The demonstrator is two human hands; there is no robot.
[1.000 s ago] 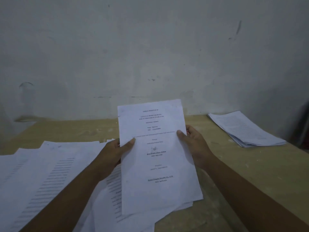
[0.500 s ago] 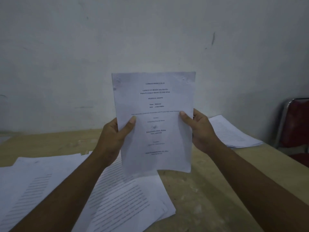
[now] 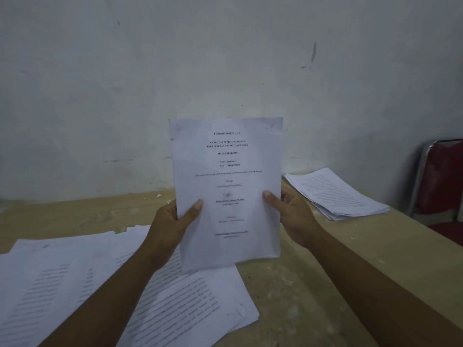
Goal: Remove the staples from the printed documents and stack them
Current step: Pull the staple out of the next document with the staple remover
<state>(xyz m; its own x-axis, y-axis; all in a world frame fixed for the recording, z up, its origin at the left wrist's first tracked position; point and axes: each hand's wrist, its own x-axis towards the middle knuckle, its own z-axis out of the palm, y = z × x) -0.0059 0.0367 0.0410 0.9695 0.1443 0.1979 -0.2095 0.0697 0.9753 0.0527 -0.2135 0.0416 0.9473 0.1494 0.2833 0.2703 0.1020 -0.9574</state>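
Note:
I hold a printed document [image 3: 226, 171] upright in front of me, above the wooden table [image 3: 313, 284]. Its front page carries centred title text, and small marks show at both top corners. My left hand [image 3: 175, 226] grips its left edge with the thumb on the front. My right hand [image 3: 290, 216] grips the right edge the same way. Loose printed sheets [image 3: 112, 284] lie spread over the table's left and near part, under my left arm. A neat stack of papers [image 3: 338, 196] lies at the back right of the table.
A pale wall [image 3: 225, 58] rises right behind the table. A red chair with a metal frame [image 3: 441, 181] stands off the table's right edge. Small paper scraps [image 3: 158, 195] lie near the back edge.
Both hands lifted the document off the spread sheets and tilted it upright towards me. My view shifted to the right, bringing the chair into sight.

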